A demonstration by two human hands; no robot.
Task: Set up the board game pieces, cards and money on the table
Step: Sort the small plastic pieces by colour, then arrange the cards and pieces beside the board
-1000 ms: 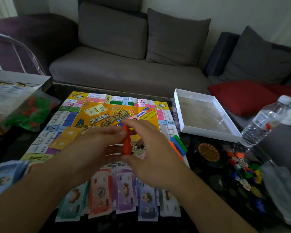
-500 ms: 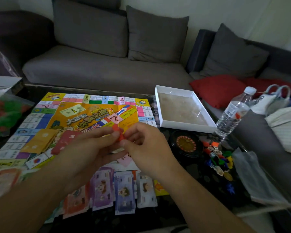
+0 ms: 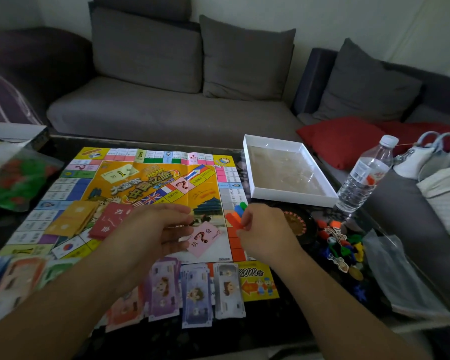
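Parted now, the right hand (image 3: 264, 231) pinches a small orange piece (image 3: 240, 226) — left hand's (image 3: 159, 229) grip loose, empty.

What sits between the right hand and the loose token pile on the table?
Only the round black roulette wheel, lying right beside the right hand, which pinches an orange piece. The token pile lies just past it; nothing tall stands between.
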